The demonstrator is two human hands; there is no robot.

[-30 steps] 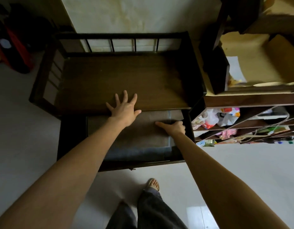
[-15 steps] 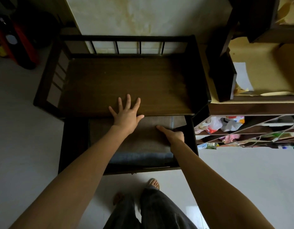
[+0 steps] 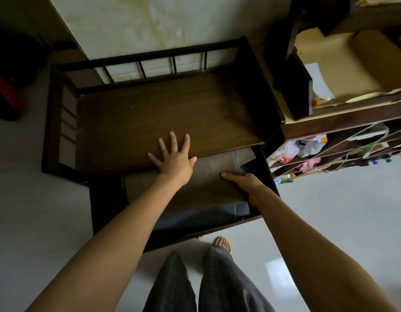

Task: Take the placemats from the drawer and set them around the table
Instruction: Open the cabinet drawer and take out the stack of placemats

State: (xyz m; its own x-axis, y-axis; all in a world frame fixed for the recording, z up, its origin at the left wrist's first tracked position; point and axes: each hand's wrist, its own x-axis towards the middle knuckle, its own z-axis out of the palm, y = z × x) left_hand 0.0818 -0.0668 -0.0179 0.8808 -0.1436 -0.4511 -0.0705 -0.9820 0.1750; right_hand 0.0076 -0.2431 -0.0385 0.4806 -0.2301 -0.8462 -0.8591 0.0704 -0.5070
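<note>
A dark wooden drawer (image 3: 263,176) is pulled out from under a low brown cabinet top (image 3: 163,113). Inside lies a stack of placemats (image 3: 208,183), a grey-brown woven one on top and a dark blue one (image 3: 195,216) showing at the front edge. My left hand (image 3: 174,158) rests flat with fingers spread on the front edge of the cabinet top. My right hand (image 3: 246,183) grips the right edge of the stack, thumb on top and fingers tucked under it.
A dark rail (image 3: 150,57) runs along the back and sides of the cabinet top. A cluttered wooden shelf unit (image 3: 343,118) with papers and bags stands to the right. My legs and a sandalled foot (image 3: 222,243) are just before the drawer on the pale tiled floor (image 3: 330,210).
The view has tilted and shifted a little. My right hand has worked its fingers further under the stack's right edge; the left hand stays planted on the cabinet top.
</note>
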